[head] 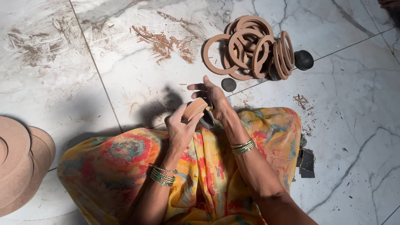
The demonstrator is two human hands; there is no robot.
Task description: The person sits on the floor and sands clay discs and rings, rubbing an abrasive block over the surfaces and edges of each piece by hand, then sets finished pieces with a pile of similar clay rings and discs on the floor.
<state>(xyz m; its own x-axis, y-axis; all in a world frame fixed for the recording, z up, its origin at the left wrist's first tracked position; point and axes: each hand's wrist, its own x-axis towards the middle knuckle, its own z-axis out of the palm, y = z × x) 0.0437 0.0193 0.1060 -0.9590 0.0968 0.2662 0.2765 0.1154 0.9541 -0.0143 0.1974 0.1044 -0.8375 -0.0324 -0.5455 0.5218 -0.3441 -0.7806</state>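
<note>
Clamped between our 2 hands, above the lap, sits a brown ring (pixel 196 108). Our left hand (pixel 180 129) closes its thumb and fingers on the ring's near edge. Our right hand (pixel 214 102) presses the far side with fingers partly spread, a dark tool (pixel 207 121) tucked beneath it. Bangles circle both wrists. Yellow patterned cloth (pixel 125 162) covers our knees. On the marble floor (pixel 354 125) beyond lies a pile of like rings (pixel 250 48), with a dark round lump (pixel 303 59) beside it. Brown shavings (pixel 164 41) are scattered left of the pile. Flat discs (pixel 21 162) are stacked at far left.
</note>
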